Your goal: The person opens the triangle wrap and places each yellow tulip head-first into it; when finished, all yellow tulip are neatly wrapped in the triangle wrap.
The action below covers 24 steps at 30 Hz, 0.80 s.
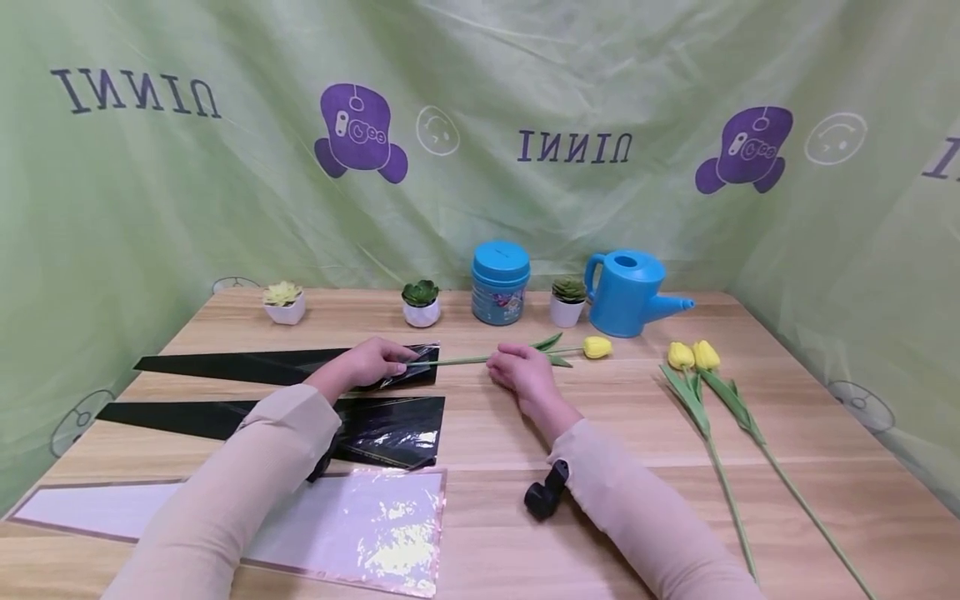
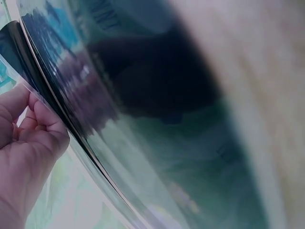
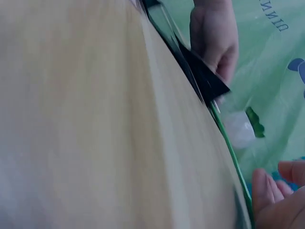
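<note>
A yellow tulip [image 1: 597, 347] lies across the table, the cut end of its green stem [image 1: 457, 361] at the mouth of the rear black flower sleeve [image 1: 255, 364]. With thumb and fingers, my left hand [image 1: 375, 360] pinches that sleeve near its wide end; the grip shows closely on the black sleeve [image 2: 52, 90] in the left wrist view. My right hand [image 1: 522, 377] is beside the stem's middle, covering part of it in the head view. From the right wrist, the right hand's fingers [image 3: 262, 193] look loosely bent and parted, next to the stem [image 3: 231, 148].
Another black sleeve [image 1: 390, 429] and a pale, pink-edged sleeve [image 1: 345, 525] lie nearer. Two more yellow tulips [image 1: 705, 357] lie at right. Along the back stand small potted succulents [image 1: 422, 304], a blue jar [image 1: 500, 283] and a blue watering can [image 1: 626, 292].
</note>
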{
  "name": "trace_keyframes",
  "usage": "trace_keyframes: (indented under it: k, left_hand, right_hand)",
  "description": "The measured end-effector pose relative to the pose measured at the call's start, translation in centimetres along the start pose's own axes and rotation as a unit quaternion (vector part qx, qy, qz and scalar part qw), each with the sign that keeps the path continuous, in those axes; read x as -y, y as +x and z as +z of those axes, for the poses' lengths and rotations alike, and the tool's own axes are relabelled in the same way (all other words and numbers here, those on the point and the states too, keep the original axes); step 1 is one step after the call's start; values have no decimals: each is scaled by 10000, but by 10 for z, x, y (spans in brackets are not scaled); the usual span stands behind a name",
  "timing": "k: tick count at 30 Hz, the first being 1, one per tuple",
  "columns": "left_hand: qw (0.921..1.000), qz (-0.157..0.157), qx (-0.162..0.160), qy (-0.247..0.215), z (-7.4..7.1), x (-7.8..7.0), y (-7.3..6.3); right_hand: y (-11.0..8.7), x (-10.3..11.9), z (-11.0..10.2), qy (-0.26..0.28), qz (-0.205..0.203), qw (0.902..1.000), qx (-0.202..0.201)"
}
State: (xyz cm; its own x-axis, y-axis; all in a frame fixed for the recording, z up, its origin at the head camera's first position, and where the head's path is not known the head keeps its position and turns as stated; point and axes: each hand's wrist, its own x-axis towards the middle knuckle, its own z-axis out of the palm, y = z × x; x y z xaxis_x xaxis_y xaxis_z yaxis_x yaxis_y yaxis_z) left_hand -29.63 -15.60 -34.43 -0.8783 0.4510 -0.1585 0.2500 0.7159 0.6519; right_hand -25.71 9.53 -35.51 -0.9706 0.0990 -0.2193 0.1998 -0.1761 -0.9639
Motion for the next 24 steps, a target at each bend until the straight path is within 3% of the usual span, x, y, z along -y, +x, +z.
trace_keyframes:
  k: [4,8,11,16,18,21,24]
  left_hand:
    - [9998,58,-53,158,0,-2,1]
    - [9984,181,-92,522,0,-2,1]
    - [9959,314,-108,836,2,-3,1]
    - [9924,397,-248,1134,4,-7,0]
    - [9916,389,-315,1190,6,-9,0]
    - [9905,399,-424,1248,8,-11,0]
    - [9886,469,-533,1330,9,-14,-1]
  right_hand:
    - [12,19,-22,-891,-242,9925,804]
    - [26,35,-47,-2090,-825,9625,1519]
    - [34,42,-65,-3267,-1455,9170,1765]
    - [46,50,-83,-4999,-2405,8034,2164]
    - [49,51,-87,-5424,-2567,7644,2359]
    - [54,51,-92,-5804,-2612,7258,2611]
    - [57,52,-94,-6055,-2530,7041,2713]
